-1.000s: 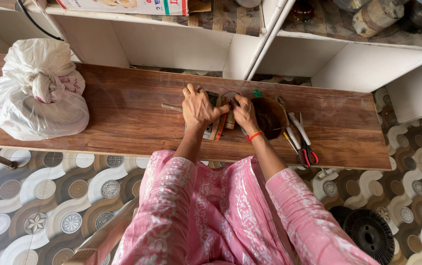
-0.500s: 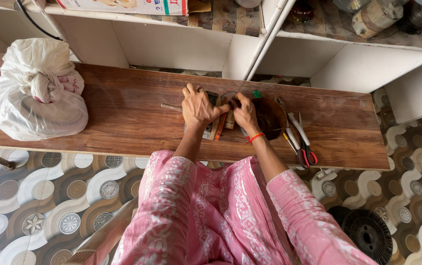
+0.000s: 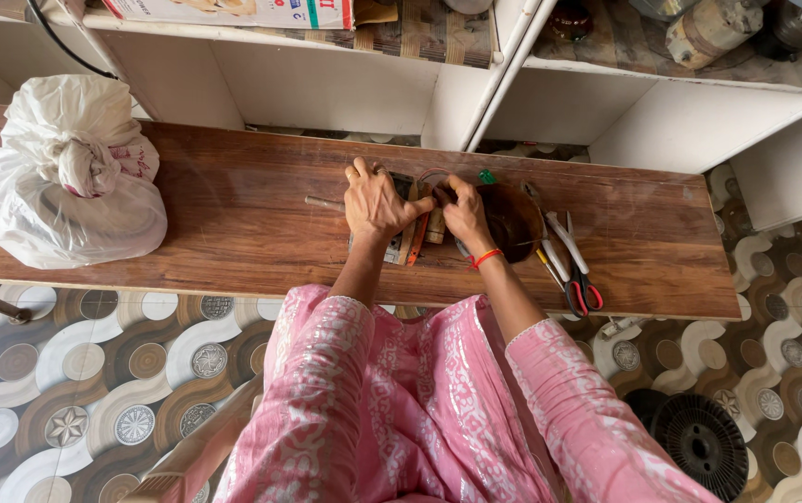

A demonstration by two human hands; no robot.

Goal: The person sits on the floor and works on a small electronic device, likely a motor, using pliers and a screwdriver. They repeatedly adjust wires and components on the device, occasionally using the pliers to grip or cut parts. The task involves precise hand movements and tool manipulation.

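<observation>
A: Head view, looking down. Seen where, the two hands?

B: Side by side on the long brown wooden tabletop (image 3: 233, 214), near its middle. Left hand (image 3: 375, 200) laid flat, fingers spread, over a small grey metal block (image 3: 395, 244) with a thin metal rod (image 3: 323, 201) sticking out to the left. Right hand (image 3: 464, 212), red band at the wrist, curled with fingertips pressed together on a small part; what exactly is pinched, cannot tell.

A: Between and beside the hands?

B: A slim orange-handled tool (image 3: 418, 250) and a short tan wooden cylinder (image 3: 435, 225) between them; a dark brown round dish (image 3: 513, 219) just right of the right hand.

A: Farther out?

B: Red-handled scissors (image 3: 583, 291) and white-handled tools (image 3: 561, 250) near the right end; a knotted white plastic bag (image 3: 70, 182) well apart at the left end. White shelving (image 3: 326, 88) behind; patterned floor tiles (image 3: 93, 373) below; pink printed sleeves (image 3: 568, 391) in the foreground.
</observation>
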